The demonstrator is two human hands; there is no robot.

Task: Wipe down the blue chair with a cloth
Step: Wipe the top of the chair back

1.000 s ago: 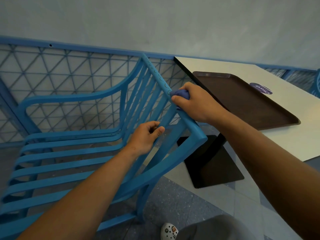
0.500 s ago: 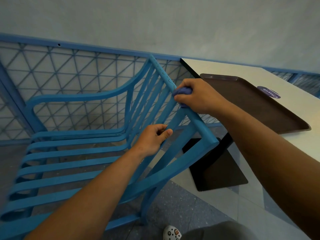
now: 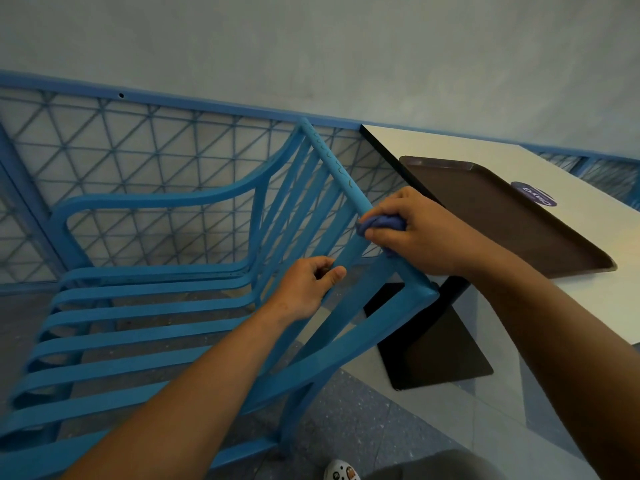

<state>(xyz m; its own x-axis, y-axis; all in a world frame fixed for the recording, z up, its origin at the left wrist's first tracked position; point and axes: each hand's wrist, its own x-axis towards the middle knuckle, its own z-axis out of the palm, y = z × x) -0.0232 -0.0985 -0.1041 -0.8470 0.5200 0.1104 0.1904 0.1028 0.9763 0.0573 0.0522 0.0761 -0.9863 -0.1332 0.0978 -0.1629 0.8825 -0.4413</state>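
A blue slatted chair (image 3: pixel 149 327) with armrests fills the left and middle of the head view, its back toward me. My right hand (image 3: pixel 419 233) presses a bunched blue-purple cloth (image 3: pixel 381 224) onto the top rail of the chair back, a little above the rail's near corner. My left hand (image 3: pixel 304 285) is closed around one of the back slats just below the rail, thumb on the near side. Most of the cloth is hidden under my right fingers.
A white table (image 3: pixel 485 147) with a brown tray (image 3: pixel 491 209) and a purple sticker (image 3: pixel 533 194) stands right of the chair, on a black pedestal base (image 3: pixel 433 348). A blue lattice fence (image 3: pixel 138 161) runs behind. A shoe (image 3: pixel 341 474) shows at the bottom.
My right hand and the cloth slid down the top rail toward its near corner. My left hand kept its grip on the slat.
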